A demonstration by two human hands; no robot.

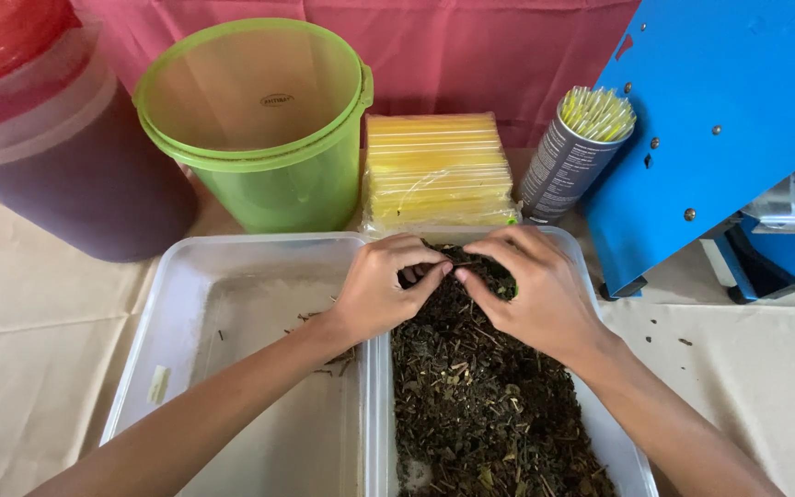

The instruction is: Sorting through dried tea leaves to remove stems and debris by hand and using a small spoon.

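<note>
Two clear plastic tubs stand side by side in front of me. The right tub [620,440] is full of dark dried leaves [480,396]. The left tub [186,276] holds only a few leaf bits. My left hand [381,285] and my right hand [531,285] meet over the far end of the right tub. Both curl their fingers into a clump of the dried leaves and pinch it between them.
A green bucket [269,129] stands behind the left tub, a large jug of dark liquid with a red lid [57,147] to its left. A pack of yellow straws [439,170], a grey can of straws [574,152] and a blue machine [720,129] stand at the back right.
</note>
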